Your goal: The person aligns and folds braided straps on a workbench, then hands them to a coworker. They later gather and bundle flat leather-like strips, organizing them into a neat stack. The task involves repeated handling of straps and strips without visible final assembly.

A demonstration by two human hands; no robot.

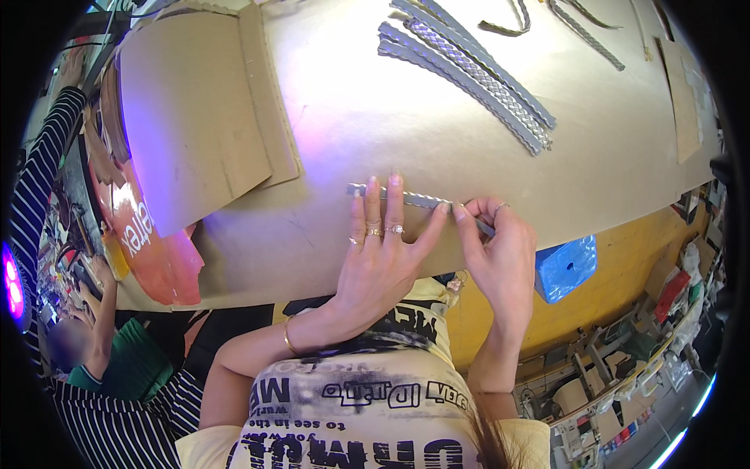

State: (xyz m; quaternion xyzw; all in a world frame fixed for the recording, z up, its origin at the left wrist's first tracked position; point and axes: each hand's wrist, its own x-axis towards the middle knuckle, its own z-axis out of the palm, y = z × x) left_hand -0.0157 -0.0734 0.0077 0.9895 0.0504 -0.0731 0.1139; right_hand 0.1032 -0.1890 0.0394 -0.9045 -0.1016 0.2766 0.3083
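A narrow grey strip with a silvery braided edge [422, 201] lies across the near part of the table. My left hand [383, 262] rests flat over its left part, fingers stretched out and pressing it down. At the right end, my right hand [501, 248] pinches the strip between thumb and curled fingers, its thumb close to my left thumb. Part of the strip is hidden beneath my left fingers. Farther off lies a bundle of similar grey and braided strips [476, 78].
More braided strips [586, 35] lie at the far right. Folded brown cardboard [191, 102] and an orange printed piece [168, 262] occupy the left side. A blue stool [566, 267] stands beyond the near table edge. Another person [125, 356] sits at lower left.
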